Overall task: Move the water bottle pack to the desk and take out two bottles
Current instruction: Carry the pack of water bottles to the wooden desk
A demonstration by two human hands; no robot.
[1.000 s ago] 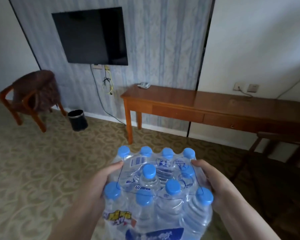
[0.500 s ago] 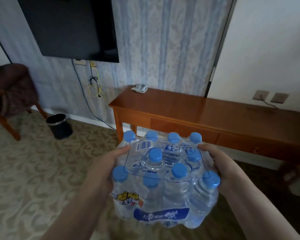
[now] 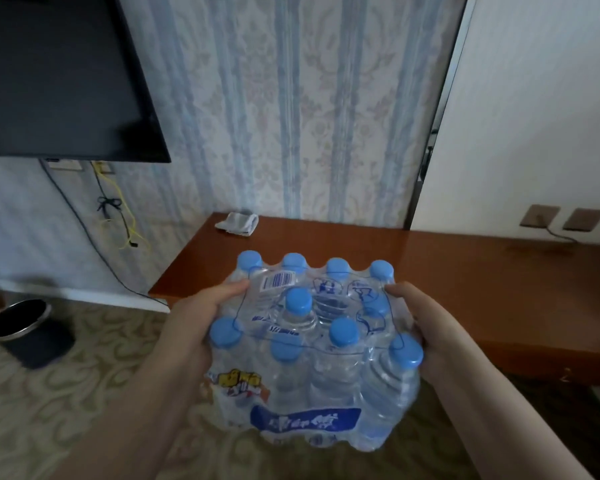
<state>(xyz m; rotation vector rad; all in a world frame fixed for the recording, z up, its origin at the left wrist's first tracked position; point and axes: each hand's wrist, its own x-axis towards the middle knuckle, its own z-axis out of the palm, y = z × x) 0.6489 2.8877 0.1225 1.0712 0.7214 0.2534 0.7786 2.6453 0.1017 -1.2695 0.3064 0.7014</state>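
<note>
I hold a shrink-wrapped water bottle pack point(image 3: 312, 362) in the air, low in the middle of the view. It contains several clear bottles with blue caps, and the film carries a blue label band. My left hand point(image 3: 194, 323) grips its left side and my right hand point(image 3: 430, 327) grips its right side. The pack's far edge overlaps the front left corner of the brown wooden desk point(image 3: 465, 271), which runs along the wall to the right. The pack is not resting on the desk.
A folded grey cloth point(image 3: 238, 223) lies at the desk's back left corner. A black TV point(image 3: 59, 74) hangs on the striped wall with cables point(image 3: 118, 220) dangling below. A black waste bin point(image 3: 28, 334) stands on the patterned carpet at left. Wall sockets point(image 3: 565, 220) sit above the desk.
I have walked closer to the desk with the pack held in both hands; the desk and wall now loom larger, and the chair at left has left the view.
</note>
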